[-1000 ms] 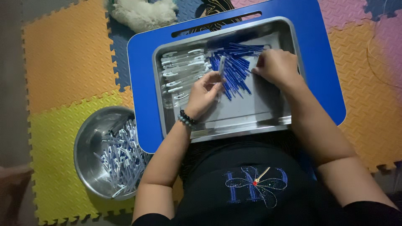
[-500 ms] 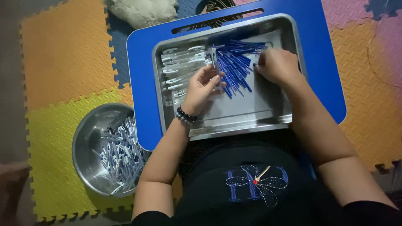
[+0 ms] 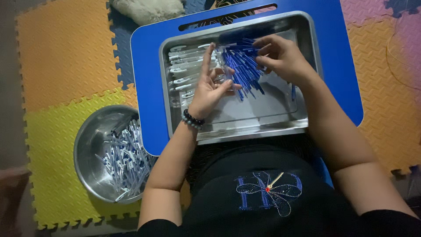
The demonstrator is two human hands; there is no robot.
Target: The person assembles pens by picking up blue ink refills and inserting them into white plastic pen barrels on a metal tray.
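A round steel bowl (image 3: 94,153) of assembled pens rests on the foam mat. In the steel tray (image 3: 307,66), clear barrels (image 3: 186,66) lie left; the left hand (image 3: 210,87) pinches one piece, while the right hand (image 3: 285,57), fingers curled, picks at the blue refills (image 3: 241,66).

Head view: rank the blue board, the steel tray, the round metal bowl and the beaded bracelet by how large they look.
1. Blue board
2. Steel tray, lying within the board
3. Round metal bowl, on the floor mats, so farther from the camera and possibly understated
4. Beaded bracelet
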